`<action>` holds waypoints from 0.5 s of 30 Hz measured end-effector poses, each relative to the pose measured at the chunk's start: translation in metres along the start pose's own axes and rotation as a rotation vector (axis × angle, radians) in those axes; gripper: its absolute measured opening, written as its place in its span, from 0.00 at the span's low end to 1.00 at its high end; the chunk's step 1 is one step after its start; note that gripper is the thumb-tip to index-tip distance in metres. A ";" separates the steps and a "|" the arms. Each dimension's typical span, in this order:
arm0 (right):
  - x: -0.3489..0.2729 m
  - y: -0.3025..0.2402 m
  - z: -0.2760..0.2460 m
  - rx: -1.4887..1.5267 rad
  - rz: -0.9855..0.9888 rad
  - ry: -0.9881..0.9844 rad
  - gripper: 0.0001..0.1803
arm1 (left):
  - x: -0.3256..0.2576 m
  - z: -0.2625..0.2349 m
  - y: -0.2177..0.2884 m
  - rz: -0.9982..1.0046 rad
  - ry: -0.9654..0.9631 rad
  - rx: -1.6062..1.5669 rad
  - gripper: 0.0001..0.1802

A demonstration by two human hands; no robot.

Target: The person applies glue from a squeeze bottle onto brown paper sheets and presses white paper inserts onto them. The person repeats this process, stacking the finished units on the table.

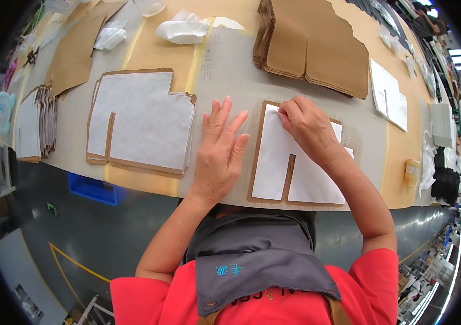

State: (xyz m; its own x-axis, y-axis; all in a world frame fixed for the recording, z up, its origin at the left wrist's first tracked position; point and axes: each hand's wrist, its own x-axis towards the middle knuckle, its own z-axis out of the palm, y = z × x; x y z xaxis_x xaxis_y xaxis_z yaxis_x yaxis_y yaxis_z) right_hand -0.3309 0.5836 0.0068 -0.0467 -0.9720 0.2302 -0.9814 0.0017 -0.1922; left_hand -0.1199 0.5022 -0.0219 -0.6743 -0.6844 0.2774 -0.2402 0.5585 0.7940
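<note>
A white slotted sheet (270, 162) lies over a brown piece of the same outline, whose brown edge shows around it. My right hand (307, 127) rests on its far left corner with the fingers pinched together; whether the sheet's edge is between them is hidden. My left hand (221, 154) hovers over the table between two sets of pieces, fingers spread, holding nothing. To its left lies a stack of white sheets with brown backing (144, 122), notched at the far right corner and slotted at the near edge.
Beyond my right hand is a thick stack of brown slotted pieces (317, 49). White slotted sheets (388, 100) lie to the right. A fanned stack (30, 130) stands far left, near brown sheets (76, 54). Crumpled white paper (182, 28) sits at the back; a yellowish container (412, 170) is right.
</note>
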 end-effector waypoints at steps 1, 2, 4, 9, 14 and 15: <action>0.001 0.002 0.000 -0.002 -0.013 -0.015 0.03 | 0.000 0.001 0.000 0.003 -0.003 0.009 0.20; 0.001 0.003 0.000 -0.007 -0.021 -0.006 0.03 | 0.000 0.002 0.000 0.005 -0.006 0.018 0.20; -0.001 0.005 0.003 -0.009 -0.037 0.012 0.04 | 0.002 0.002 0.001 0.019 -0.022 0.015 0.20; -0.006 0.016 0.007 0.065 -0.152 0.127 0.09 | 0.008 0.008 0.001 0.065 -0.062 0.067 0.20; -0.012 0.024 0.012 0.075 -0.256 0.252 0.13 | 0.016 0.014 0.001 0.092 -0.111 0.081 0.21; -0.014 0.026 0.012 0.066 -0.275 0.262 0.14 | 0.019 0.016 0.003 0.108 -0.114 0.083 0.21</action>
State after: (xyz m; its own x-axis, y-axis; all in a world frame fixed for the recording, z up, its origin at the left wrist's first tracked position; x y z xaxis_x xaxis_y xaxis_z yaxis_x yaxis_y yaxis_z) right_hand -0.3532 0.5942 -0.0133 0.1620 -0.8409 0.5164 -0.9502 -0.2742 -0.1482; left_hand -0.1446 0.4982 -0.0230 -0.7729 -0.5634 0.2919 -0.2159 0.6660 0.7140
